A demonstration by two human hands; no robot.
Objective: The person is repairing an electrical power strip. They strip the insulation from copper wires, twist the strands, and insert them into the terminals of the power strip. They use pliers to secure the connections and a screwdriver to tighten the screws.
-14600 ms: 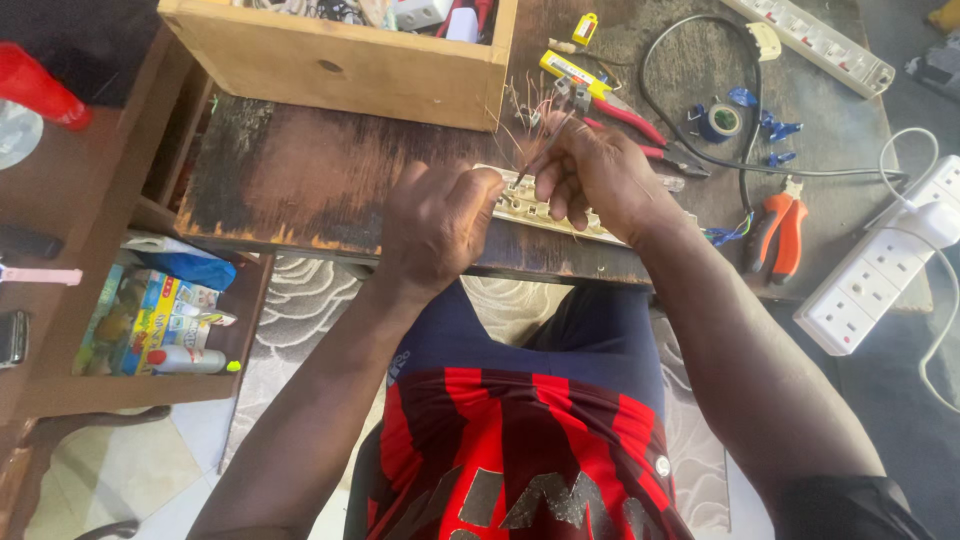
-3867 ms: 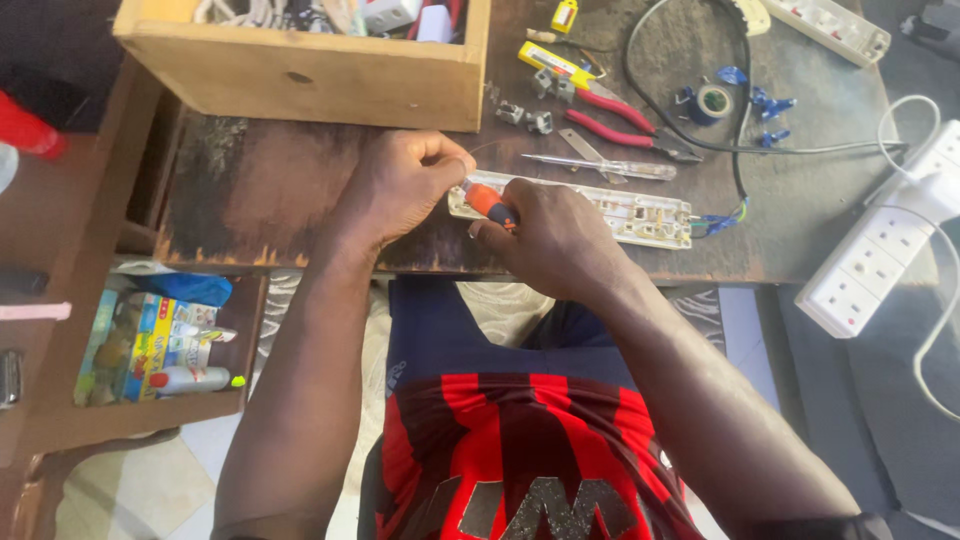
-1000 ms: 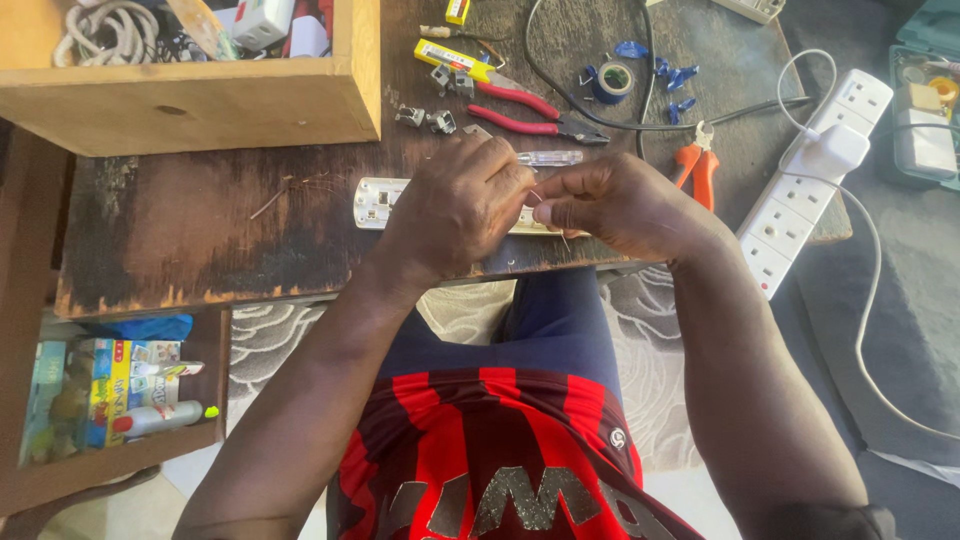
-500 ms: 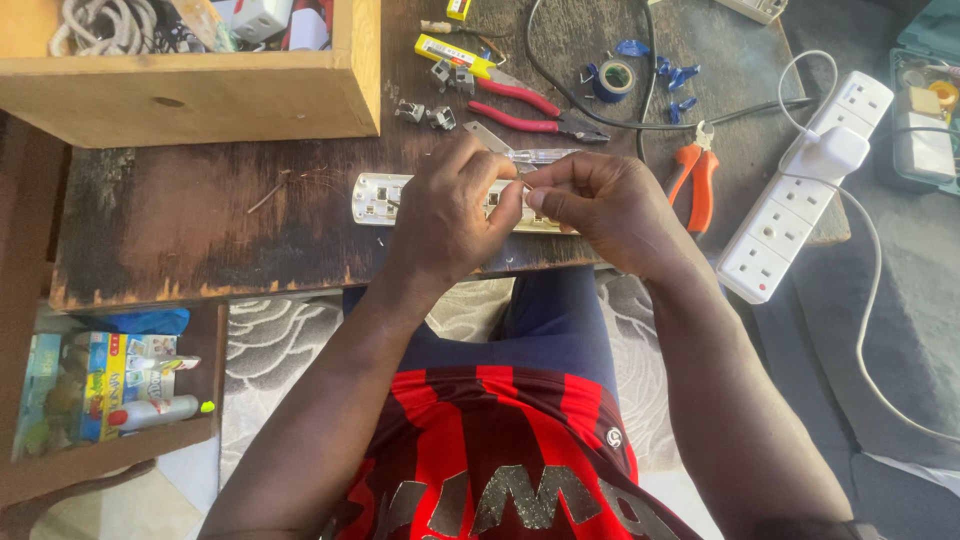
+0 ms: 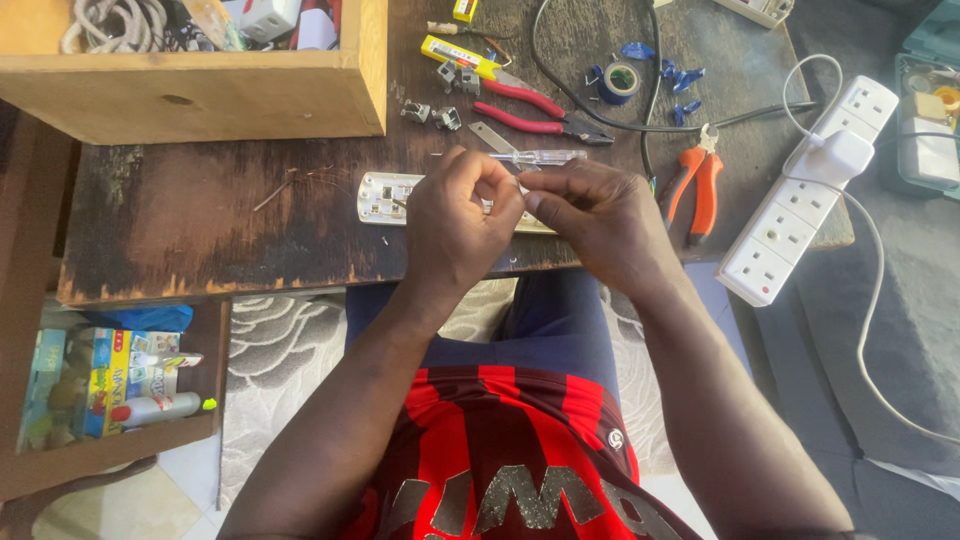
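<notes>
1. Near the front edge of the dark table [image 5: 200,240], both hands meet; bare wood lies to their left, pliers [image 5: 697,185] to their right.
2. Left hand [image 5: 455,215] and right hand [image 5: 600,220] pinch together over a white socket strip [image 5: 385,198], fingertips touching; anything held is hidden.

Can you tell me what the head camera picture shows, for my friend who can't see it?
Both the left hand and right hand pinch something tiny over a white socket strip on a dark wooden table. Orange pliers lie to the right.
</notes>
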